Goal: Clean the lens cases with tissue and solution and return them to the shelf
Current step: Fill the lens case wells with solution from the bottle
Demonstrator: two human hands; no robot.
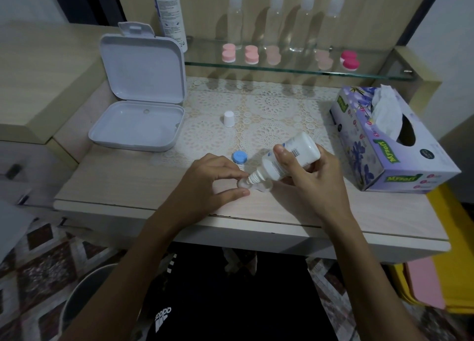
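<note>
A clear lens case (pixel 259 186) lies on the desk near its front edge, its lids off. My left hand (pixel 207 181) pinches the case's left cup between thumb and forefinger. My right hand (pixel 307 176) grips a small white solution bottle (pixel 289 158), tipped down to the left, its nozzle touching the left cup. A blue lid (pixel 239 157) lies just behind the case. The bottle's white cap (pixel 228 119) stands on the lace mat. On the glass shelf (pixel 282 70) sit several pink lens cases (pixel 228 53) and a darker pink one (pixel 349 60).
A purple tissue box (pixel 389 140) with a tissue sticking up stands at the right. An open white plastic box (pixel 139 97) sits at the left. A tall solution bottle (pixel 170 12) and several clear bottles (pixel 236 20) stand at the back. A bin (pixel 84 299) is on the floor.
</note>
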